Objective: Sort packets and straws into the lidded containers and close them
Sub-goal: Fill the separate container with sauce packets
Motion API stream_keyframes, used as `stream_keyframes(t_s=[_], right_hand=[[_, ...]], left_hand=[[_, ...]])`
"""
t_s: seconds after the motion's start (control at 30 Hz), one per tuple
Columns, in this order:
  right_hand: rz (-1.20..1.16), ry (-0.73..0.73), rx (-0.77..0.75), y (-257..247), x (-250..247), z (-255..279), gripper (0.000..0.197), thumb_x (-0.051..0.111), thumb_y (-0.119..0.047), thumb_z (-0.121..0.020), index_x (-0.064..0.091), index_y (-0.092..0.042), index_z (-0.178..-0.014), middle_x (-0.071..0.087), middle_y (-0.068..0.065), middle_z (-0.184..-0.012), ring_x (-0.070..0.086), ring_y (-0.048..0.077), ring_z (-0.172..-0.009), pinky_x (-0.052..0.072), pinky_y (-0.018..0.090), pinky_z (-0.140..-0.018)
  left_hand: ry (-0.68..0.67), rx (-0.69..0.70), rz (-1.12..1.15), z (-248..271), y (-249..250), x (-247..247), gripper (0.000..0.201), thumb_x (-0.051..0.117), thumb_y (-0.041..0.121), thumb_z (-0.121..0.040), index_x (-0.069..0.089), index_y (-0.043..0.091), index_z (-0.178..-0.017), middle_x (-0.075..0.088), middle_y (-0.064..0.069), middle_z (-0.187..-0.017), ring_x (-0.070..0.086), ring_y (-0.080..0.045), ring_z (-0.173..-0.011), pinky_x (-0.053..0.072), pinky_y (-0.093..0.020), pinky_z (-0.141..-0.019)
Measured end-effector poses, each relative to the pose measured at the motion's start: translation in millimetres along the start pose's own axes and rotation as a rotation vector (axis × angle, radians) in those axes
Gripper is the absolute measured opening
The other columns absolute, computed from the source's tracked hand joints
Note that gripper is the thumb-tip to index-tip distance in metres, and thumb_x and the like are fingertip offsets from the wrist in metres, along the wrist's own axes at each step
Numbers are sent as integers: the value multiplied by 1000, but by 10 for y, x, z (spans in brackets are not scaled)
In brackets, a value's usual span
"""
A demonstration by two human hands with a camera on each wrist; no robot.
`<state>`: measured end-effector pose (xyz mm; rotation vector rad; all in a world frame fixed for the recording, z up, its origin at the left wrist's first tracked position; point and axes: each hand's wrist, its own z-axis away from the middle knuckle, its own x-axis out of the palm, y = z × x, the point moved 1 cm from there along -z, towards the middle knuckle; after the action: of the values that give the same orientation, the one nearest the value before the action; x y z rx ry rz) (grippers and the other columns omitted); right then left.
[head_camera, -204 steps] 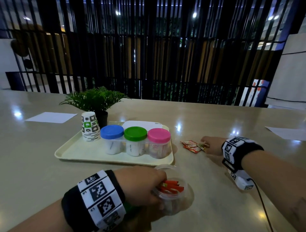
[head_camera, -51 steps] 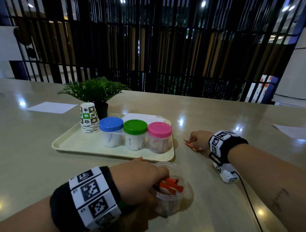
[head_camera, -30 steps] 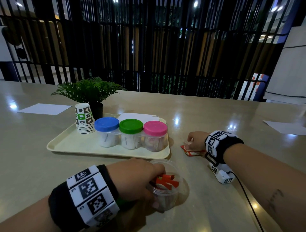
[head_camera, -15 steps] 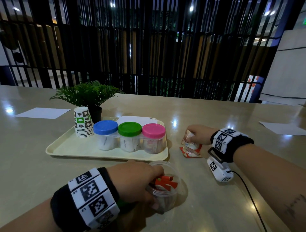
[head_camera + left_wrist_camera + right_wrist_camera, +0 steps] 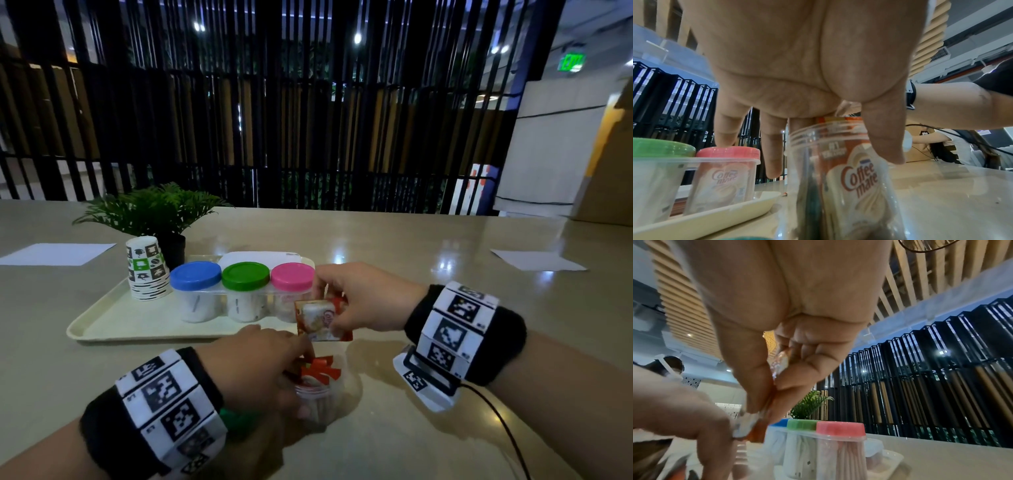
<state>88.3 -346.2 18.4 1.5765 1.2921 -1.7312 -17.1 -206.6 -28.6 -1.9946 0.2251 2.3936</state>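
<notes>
My left hand [image 5: 270,363] grips a clear open container [image 5: 317,397] standing on the table in front of the tray. Red-and-white creamer packets [image 5: 318,371] stand inside it and read "Coffee mate" through the container's wall [image 5: 838,178] in the left wrist view. My right hand [image 5: 346,305] pinches a few creamer packets [image 5: 322,320] just above the container's mouth; the right wrist view shows the same packets [image 5: 748,426] between thumb and fingers. Blue [image 5: 196,275], green [image 5: 245,275] and pink [image 5: 293,275] lidded containers stand closed in a row on the tray [image 5: 113,325].
A stack of patterned paper cups [image 5: 147,269] and a potted plant [image 5: 154,212] stand at the tray's far left. White paper sheets [image 5: 54,254] [image 5: 534,260] lie at the left and right. Something green [image 5: 236,419] shows under my left wrist. A cable [image 5: 503,425] trails from my right wrist.
My right hand picked the creamer packets up off the table and carried them left to above the open container. My left hand kept hold of the container.
</notes>
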Motion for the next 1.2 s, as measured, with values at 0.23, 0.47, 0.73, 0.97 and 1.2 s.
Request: stream_keyframes(t_s=[0.23,0.47,0.73,0.97,1.2], right_hand=[[-50,38,-21,47,84,62,17,66,-20,-88,60,-31,-76,60,-11,-79,58,8,-75,49,25,-68],[124,-118,-42,-68,331,53,22,49,-25,-98,68,-15,-103,63,-3,-87,58,14,-83,49,30,-79],[273,-284,-33,-140,419,49,30,40,-23,-101,62,-16,-120,65,6,-108,56,20,-92,46,34,-83],[224,-431,58,-126,484,-42,31,37,-16,-101,56,-11,-124,63,10,-115,59,24,-100,49,37,-90],[120,-292,114,-69,544,-54,27,39,-16,-98,64,-7,-106,66,12,-104,62,26,-94,51,41,-87]], left_hand=[[50,-3,-96,123,83,-50,55,57,55,-89,41,34,-138,52,13,-133,49,-9,-117,32,-31,-105],[34,-5,-212,137,139,30,60,48,55,-94,27,35,-146,45,9,-144,41,-12,-131,13,-43,-118],[90,-22,-238,195,100,-13,50,49,58,-91,41,35,-135,46,7,-124,44,-12,-115,23,-39,-114],[135,-20,-178,222,107,19,58,51,59,-89,32,34,-138,32,10,-138,39,-10,-124,21,-36,-115],[126,-4,-166,234,116,80,61,44,52,-95,20,30,-146,29,10,-151,30,-8,-138,2,-43,-120]])
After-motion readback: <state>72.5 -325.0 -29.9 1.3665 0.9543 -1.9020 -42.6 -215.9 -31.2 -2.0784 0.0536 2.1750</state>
